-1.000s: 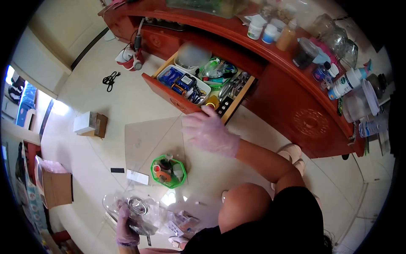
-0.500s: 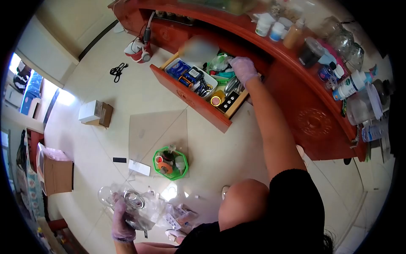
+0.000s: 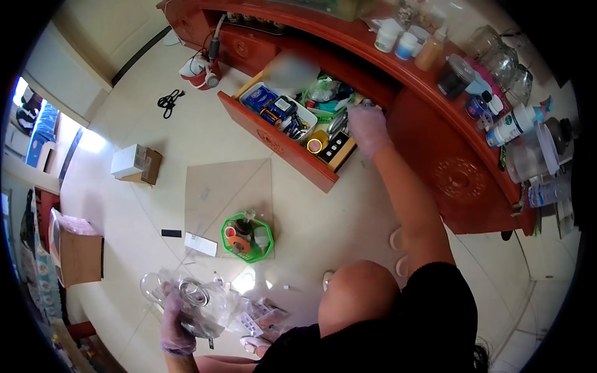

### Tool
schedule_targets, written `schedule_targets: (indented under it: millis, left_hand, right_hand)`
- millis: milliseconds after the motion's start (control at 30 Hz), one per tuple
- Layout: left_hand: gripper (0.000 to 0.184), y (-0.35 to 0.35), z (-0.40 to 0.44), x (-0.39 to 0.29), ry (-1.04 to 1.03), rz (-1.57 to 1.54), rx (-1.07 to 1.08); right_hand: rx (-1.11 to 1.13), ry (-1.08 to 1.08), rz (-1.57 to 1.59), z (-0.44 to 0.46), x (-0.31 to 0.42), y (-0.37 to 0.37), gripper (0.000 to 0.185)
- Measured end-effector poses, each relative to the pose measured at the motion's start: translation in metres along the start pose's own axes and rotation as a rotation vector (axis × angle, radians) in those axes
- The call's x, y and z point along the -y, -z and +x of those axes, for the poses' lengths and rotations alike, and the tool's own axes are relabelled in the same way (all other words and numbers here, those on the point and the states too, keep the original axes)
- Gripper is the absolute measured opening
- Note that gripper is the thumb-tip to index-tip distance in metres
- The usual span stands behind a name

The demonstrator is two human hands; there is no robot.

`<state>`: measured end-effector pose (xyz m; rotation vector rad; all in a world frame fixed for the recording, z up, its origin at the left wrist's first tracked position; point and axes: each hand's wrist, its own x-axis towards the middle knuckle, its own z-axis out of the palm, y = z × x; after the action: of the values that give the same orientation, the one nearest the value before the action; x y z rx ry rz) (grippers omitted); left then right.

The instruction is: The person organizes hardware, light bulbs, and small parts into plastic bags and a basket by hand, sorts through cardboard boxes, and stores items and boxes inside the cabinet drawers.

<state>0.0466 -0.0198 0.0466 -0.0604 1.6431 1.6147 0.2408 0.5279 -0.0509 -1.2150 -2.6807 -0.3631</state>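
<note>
Head camera: slanting silver tools in the drawer are lying just left of your nearer right hand, its grip unclear; your left hand, well apart, is clutching clear plastic.

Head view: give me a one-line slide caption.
Gloved right hand at an open red drawer, gloved left hand gripping clear plastic, green basket between them.
</note>
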Motion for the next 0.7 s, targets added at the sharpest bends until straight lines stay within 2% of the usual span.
schedule_targets:
  millis: [67, 167, 300, 367, 467, 600, 700]
  left_hand:
    - [0.059, -0.003, 0.0, -0.001, -0.006, 0.004, -0.023]
    - [0.062, -0.022, -0.001, -0.008, -0.008, 0.046, -0.008]
    - [0.064, -0.022, -0.002, -0.009, 0.011, 0.068, -0.035]
    - [0.064, -0.02, -0.004, -0.01, 0.025, 0.082, -0.034]
    - [0.061, -0.019, -0.008, -0.009, -0.023, 0.068, -0.026]
    - [0.057, -0.016, -0.011, -0.009, -0.009, 0.037, -0.005]
    - [0.055, -0.016, -0.009, -0.008, -0.013, 0.036, -0.001]
  right_hand:
    - [-0.07, 0.05, 0.166, -0.02, -0.004, 0.002, 0.018]
    - [-0.184, 0.078, 0.19, -0.023, -0.006, 0.008, 0.022]
    - [-0.285, 0.201, 0.32, 0.024, -0.008, -0.002, 0.026]
    - [-0.059, 0.247, 0.108, 0.055, -0.007, -0.021, 0.029]
    - [0.008, 0.208, 0.0, 0.085, -0.01, -0.052, 0.023]
    - [-0.018, 0.335, 0.198, 0.069, -0.011, -0.007, 0.019]
    - [0.107, 0.342, 0.282, 0.042, -0.026, 0.016, 0.014]
